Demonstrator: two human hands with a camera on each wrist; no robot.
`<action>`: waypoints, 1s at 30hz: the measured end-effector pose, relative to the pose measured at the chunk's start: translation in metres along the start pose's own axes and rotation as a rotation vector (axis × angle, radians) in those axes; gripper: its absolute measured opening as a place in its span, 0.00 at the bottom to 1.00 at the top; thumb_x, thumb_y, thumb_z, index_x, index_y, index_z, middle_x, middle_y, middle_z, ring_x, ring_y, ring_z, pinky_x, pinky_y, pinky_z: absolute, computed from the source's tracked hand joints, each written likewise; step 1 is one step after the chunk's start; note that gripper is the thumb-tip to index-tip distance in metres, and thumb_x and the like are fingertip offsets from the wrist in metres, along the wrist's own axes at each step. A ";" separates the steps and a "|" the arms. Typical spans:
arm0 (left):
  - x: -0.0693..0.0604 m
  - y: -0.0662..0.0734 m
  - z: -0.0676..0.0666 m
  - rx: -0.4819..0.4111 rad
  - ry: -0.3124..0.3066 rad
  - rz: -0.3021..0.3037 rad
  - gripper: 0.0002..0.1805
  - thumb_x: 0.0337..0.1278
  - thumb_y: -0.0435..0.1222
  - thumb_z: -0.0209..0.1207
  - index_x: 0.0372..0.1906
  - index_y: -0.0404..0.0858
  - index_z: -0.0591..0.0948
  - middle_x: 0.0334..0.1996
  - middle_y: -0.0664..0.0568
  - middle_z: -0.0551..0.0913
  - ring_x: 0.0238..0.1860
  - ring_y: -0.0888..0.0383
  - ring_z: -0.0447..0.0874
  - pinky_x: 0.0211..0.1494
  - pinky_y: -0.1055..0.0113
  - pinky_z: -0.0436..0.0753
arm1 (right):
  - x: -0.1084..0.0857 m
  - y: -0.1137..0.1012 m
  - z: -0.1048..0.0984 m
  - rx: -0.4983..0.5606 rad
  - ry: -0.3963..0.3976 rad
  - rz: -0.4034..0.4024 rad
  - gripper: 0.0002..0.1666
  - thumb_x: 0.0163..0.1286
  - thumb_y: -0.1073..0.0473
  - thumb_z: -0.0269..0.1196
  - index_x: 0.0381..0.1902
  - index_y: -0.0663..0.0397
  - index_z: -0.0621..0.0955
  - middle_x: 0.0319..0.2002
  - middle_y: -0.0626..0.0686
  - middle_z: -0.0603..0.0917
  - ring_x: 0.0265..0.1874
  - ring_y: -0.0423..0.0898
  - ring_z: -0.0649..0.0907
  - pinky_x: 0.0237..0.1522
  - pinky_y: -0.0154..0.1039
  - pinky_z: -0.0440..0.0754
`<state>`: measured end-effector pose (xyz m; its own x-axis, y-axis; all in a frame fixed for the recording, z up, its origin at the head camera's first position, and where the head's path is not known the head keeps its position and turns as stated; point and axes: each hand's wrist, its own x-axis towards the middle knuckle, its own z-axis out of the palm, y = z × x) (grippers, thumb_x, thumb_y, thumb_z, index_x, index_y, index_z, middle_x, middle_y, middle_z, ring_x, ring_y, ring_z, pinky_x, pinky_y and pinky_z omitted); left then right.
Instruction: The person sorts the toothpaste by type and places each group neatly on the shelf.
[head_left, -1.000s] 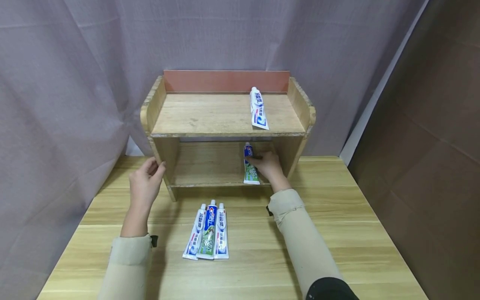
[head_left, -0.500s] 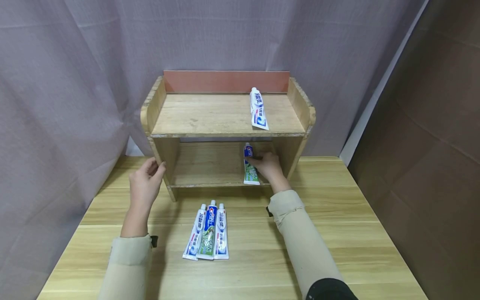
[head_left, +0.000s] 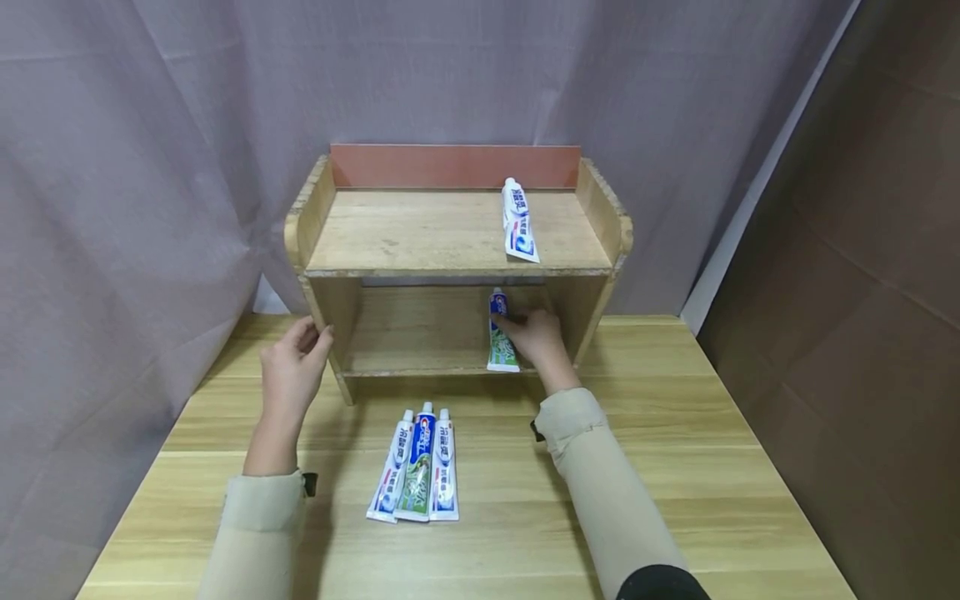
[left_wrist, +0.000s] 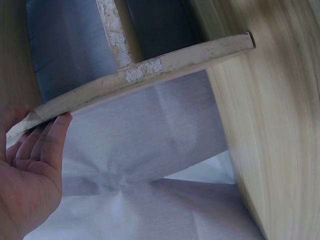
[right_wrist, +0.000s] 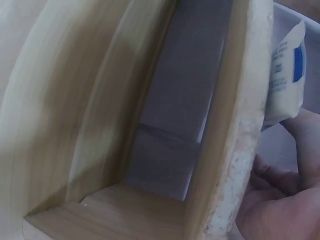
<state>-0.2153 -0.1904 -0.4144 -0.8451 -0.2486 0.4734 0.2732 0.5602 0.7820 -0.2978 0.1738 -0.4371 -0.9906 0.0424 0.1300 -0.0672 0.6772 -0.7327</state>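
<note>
At the right end of the lower shelf (head_left: 420, 333), my right hand (head_left: 538, 337) seems to pinch a blue-and-green toothpaste tube (head_left: 502, 352), thumb across its top; the fingers beneath are mostly hidden. Its cap points to the far side, its flat end at the near edge; whether it bears fully on the board I can't tell. My left hand (head_left: 291, 367) pinches the near edge of the left side panel (left_wrist: 190, 57), thumb on one face, fingers on the other.

To do this neatly, I'd steady the rack with the left, lay the tube flat and straight, then loosen the thumb first and draw back toward the near side without dragging it.

Counting: five tubes, three white and two blue-and-green. One white tube (head_left: 519, 225) lies on the upper shelf (head_left: 405, 233); on the desk (head_left: 660, 467), a left white tube (head_left: 390, 475), a middle blue-and-green tube (head_left: 416, 479) and a right white tube (head_left: 444, 475) lie side by side. One rack, two shelves, two hands.
</note>
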 end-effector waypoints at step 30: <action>-0.001 0.001 0.002 -0.017 0.012 0.011 0.14 0.67 0.37 0.62 0.50 0.32 0.85 0.45 0.36 0.87 0.47 0.42 0.88 0.51 0.57 0.86 | -0.041 0.006 -0.003 0.036 0.216 0.003 0.29 0.66 0.38 0.66 0.48 0.59 0.87 0.43 0.60 0.89 0.44 0.60 0.87 0.49 0.53 0.85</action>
<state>-0.2153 -0.1883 -0.4150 -0.8361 -0.2521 0.4872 0.2909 0.5493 0.7834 -0.2570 0.1787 -0.4451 -0.9424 0.2040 0.2650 -0.0720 0.6500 -0.7565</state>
